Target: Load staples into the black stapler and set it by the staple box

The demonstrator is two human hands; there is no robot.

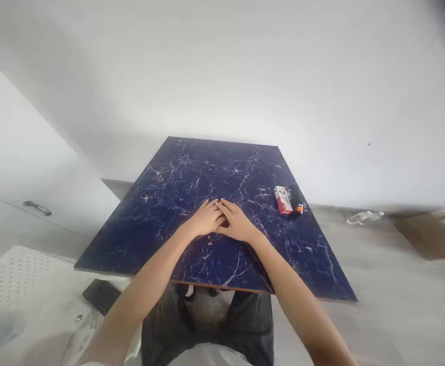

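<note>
The left forearm (pixel 151 277) and right forearm (pixel 289 277), both bare, are slanting forward and converging. The left hand (pixel 204 220) and right hand (pixel 238 223) are lying palm down, backs facing upward; their fingers (pixel 229 205) are stretching out loosely and meeting near the tips.

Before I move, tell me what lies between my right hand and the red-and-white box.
Only the blue tabletop lies between your right hand and the red-and-white box; the head view shows no object on that stretch.
</note>
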